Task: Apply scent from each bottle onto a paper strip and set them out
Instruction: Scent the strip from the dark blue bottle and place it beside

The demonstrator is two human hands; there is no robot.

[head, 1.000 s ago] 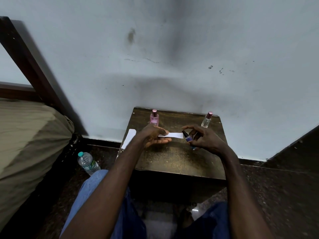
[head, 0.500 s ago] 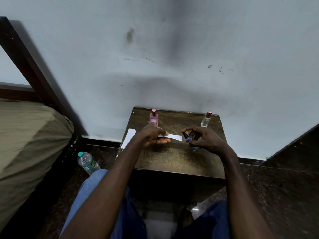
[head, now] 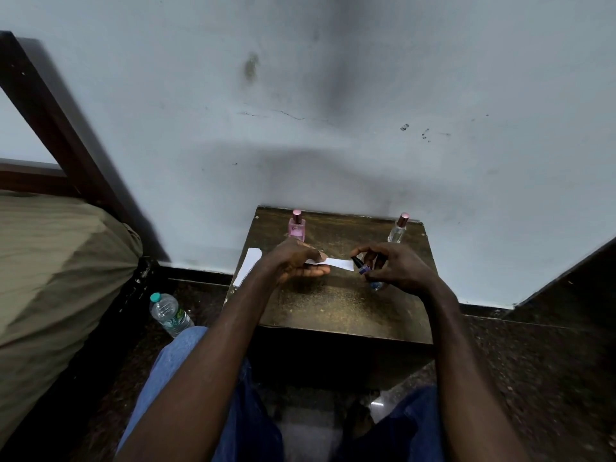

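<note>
A plastic water bottle (head: 170, 314) with a green cap is seen on the dark floor (head: 540, 371), a bed with a brown sheet (head: 56, 271) and a dark wooden frame (head: 50, 128) is seen at the left, and a marked pale wall (head: 333, 95) is seen behind.

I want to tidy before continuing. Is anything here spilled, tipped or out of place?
No spill shows. One oddity: a clear plastic water bottle with a teal cap lies tilted on the dark floor beside the small brown wooden table, while the other two perfume bottles stand upright.
</note>
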